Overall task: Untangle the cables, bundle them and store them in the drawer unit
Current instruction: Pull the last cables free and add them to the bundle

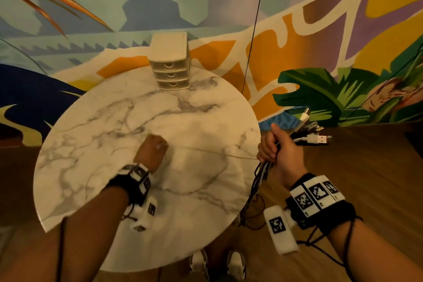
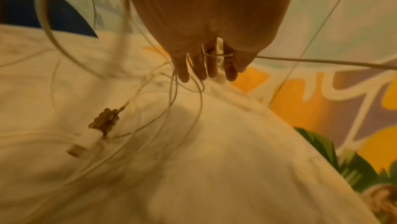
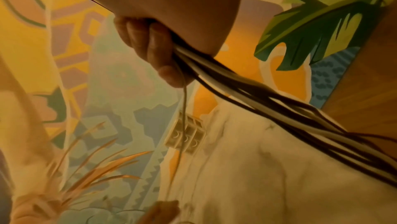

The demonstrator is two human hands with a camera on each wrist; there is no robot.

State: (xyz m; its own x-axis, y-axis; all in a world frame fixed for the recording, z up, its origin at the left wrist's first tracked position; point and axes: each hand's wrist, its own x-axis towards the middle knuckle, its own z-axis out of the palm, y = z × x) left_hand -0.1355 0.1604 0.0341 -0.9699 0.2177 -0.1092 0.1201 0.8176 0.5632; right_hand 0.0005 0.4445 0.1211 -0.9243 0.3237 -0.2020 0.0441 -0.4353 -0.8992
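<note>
A taut white cable [image 1: 212, 153] runs between the hands: left [image 1: 152, 151] pinching it, right [image 1: 278, 151] gripping the bundle [image 1: 304, 133].

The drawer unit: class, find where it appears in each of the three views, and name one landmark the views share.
Head view: the drawer unit stands upper centre, at the far edge of the marble table.
Left wrist view: not in it.
Right wrist view: lower centre, small and tilted, behind a thin hanging cable.
Shared landmark: the marble table, seen in all three.
</note>
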